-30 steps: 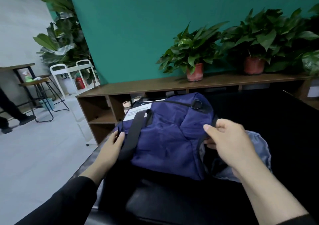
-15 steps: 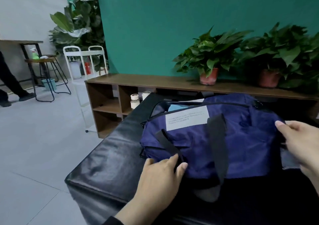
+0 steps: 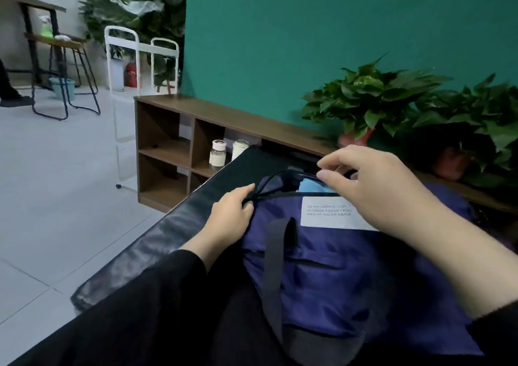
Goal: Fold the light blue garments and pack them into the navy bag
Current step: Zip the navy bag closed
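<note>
The navy bag (image 3: pixel 330 267) lies on a black padded bench (image 3: pixel 179 225), with a white label and a dark strap on its near side. Its top zip is partly open, and a strip of light blue garment (image 3: pixel 312 188) shows inside. My left hand (image 3: pixel 231 215) grips the bag's left end at the end of the zip. My right hand (image 3: pixel 375 186) is over the opening, thumb and forefinger pinched at the zip line; the puller itself is hidden by the fingers.
A low wooden shelf unit (image 3: pixel 196 130) with two small jars (image 3: pixel 218 152) stands behind the bench, with potted plants (image 3: pixel 370 104) on top against a green wall. A white rack (image 3: pixel 140 65), stools and a person's leg are at the far left on the grey floor.
The view swung left and down. My left hand moved from the bag's front up to its left end. My right hand came from the bag's right side to the top opening.
</note>
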